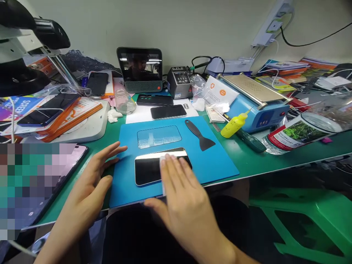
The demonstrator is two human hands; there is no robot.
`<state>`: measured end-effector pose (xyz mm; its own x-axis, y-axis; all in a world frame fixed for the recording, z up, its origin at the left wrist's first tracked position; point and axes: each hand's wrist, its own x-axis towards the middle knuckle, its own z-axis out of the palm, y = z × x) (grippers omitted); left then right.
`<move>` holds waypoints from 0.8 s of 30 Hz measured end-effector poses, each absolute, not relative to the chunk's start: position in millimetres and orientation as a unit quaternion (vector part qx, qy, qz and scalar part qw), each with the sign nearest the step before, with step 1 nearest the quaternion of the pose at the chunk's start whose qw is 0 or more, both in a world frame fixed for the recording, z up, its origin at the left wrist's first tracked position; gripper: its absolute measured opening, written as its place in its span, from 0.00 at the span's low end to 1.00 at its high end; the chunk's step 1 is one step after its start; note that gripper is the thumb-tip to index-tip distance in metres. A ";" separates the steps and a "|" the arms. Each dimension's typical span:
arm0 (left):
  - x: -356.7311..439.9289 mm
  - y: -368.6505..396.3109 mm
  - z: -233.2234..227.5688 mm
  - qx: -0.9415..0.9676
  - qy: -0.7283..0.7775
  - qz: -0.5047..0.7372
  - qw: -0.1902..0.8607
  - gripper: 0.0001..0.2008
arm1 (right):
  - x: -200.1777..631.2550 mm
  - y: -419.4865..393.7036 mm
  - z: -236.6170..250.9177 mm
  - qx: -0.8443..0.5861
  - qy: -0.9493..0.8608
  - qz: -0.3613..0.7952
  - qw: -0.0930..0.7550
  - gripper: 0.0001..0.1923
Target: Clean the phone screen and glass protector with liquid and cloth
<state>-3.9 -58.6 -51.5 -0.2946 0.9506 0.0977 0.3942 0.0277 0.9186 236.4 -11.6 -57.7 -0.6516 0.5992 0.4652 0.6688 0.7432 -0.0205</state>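
Note:
A black phone [147, 168] lies screen-up on a blue mat [217, 163]. My right hand [183, 194] lies flat over the phone's right part, pressing a white wipe [162, 161] under its fingers. My left hand [93, 176] rests flat with fingers spread on the mat's left edge, holding nothing. A clear glass protector [158, 136] lies on the mat above the phone. A black plastic scraper [200, 135] lies at the mat's upper right.
A yellow squeeze bottle [233, 124] leans by a blue heating machine [255, 104]. A glass jar [124, 101], two dark phones [167, 111], a small screen [140, 69] and a meter [179, 82] stand behind. Boxes and a phone [44, 113] stack left. A green stool [308, 220] sits right.

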 end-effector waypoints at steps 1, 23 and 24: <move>-3.8 -58.6 -51.3 0.516 0.655 0.467 0.295 0.29 | 246.1 -4.6 -55.7 -0.353 -0.905 -0.086 0.221 0.41; -1.6 -56.0 -48.4 0.526 0.642 0.474 0.294 0.31 | 266.5 23.1 -58.2 -0.341 -0.910 -0.087 0.222 0.39; -2.0 -55.7 -48.6 0.528 0.639 0.475 0.295 0.31 | 268.6 20.4 -58.5 -0.341 -0.909 -0.086 0.223 0.38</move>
<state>-2.0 -55.7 -48.6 -0.2678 0.9554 0.1246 0.3956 -0.0089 0.9184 268.6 20.4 -58.5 -0.6677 0.5822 0.4639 0.6586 0.7525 0.0034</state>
